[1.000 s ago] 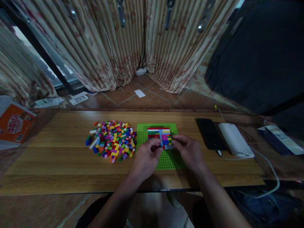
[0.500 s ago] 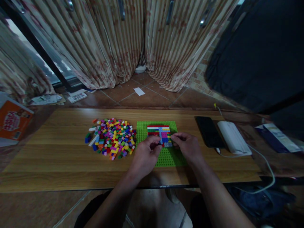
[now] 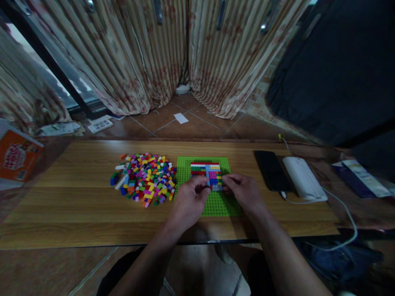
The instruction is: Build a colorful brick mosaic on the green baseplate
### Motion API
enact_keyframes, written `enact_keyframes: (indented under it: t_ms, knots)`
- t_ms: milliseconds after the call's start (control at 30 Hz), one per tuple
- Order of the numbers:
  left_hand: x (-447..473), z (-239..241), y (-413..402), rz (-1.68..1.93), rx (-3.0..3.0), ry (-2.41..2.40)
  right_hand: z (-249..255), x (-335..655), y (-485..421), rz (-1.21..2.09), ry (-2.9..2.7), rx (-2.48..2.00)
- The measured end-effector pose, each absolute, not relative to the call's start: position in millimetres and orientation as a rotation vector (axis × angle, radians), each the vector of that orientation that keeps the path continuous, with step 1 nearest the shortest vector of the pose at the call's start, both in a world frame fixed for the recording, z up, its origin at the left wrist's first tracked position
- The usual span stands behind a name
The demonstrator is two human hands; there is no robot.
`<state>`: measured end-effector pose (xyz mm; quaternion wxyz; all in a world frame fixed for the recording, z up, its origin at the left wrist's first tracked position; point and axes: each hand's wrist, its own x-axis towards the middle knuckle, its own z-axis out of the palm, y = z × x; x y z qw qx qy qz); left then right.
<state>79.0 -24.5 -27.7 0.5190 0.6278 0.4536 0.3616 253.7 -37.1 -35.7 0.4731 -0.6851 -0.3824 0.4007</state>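
Note:
A green studded baseplate (image 3: pixel 217 205) lies on the table, carrying a flat build of coloured toy bricks (image 3: pixel 213 176) in red, white, blue, pink and yellow rows. At the build's lower left, my left hand (image 3: pixel 189 199) is closed in a pinch. A small toy brick, dark and red, shows at its fingertips, mostly covered. My right hand (image 3: pixel 243 191) pinches at the right edge of the build; whatever lies between its fingers is hidden. Left of the baseplate spreads a pile of loose toy bricks (image 3: pixel 148 179) in many colours.
The wooden table (image 3: pixel 83 197) ends close in front of me. On the right lie a black phone (image 3: pixel 271 170) and a white power bank (image 3: pixel 304 179) joined by a cable. An orange and white box (image 3: pixel 18 156) stands far left. Striped curtains (image 3: pixel 148 61) hang behind.
Both hands stay almost in place at the build, with only slight finger movement. Less of the red at my left fingertips shows now.

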Motion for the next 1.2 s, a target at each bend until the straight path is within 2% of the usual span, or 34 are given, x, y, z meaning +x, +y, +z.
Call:
enact_keyframes:
  t_ms: [433,700,1200]
  knots:
    - [78.7,-28.0,-25.4,0.861,1.512,1.091,-35.6,259.3,-40.2,1.08,-0.887,-1.61]
    - [78.3,-27.8,-25.2,0.863,1.536,1.092,-33.0,260.0,-41.3,1.027,-1.041,-1.685]
    - [77.3,-28.7,-25.5,0.867,1.558,1.109,-37.3,252.8,-41.2,0.962,-0.993,-1.664]
